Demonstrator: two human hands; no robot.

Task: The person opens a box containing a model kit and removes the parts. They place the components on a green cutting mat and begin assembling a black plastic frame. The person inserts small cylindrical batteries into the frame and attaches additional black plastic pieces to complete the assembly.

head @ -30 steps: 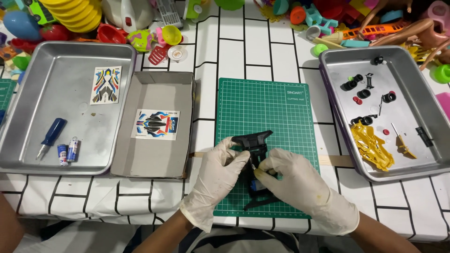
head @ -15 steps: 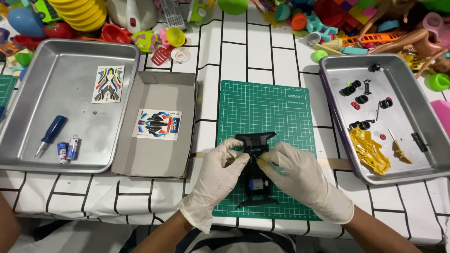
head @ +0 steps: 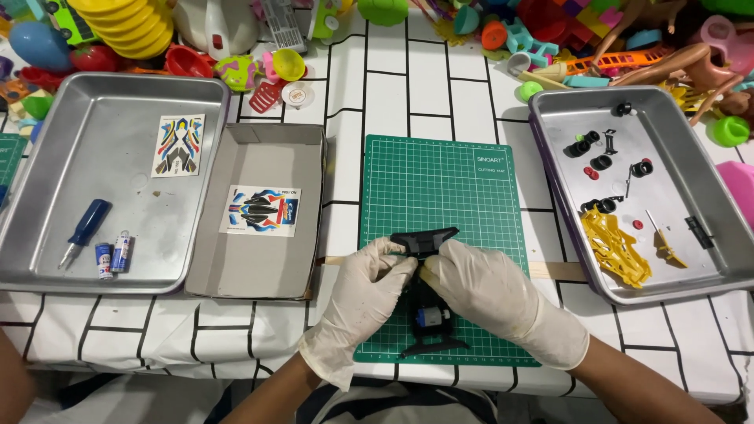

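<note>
A black toy car chassis [head: 428,314] lies lengthwise on the green cutting mat [head: 440,188], a small silver and blue motor showing at its near end. Both gloved hands are on it. My left hand [head: 365,294] grips its left side near the front wing, and my right hand [head: 487,290] covers its right side with the fingertips pressed at the middle. The chassis centre is hidden under the fingers.
Right metal tray [head: 667,102] holds black wheels, small red parts and a yellow plastic frame [head: 613,247]. Left metal tray [head: 118,110] holds a sticker sheet, blue screwdriver [head: 85,232] and batteries. A grey box lid [head: 259,259] holds another sticker sheet. Toys crowd the table's far edge.
The hands have barely shifted; the fingers close in a little tighter over the chassis middle. The chassis stays on the mat.
</note>
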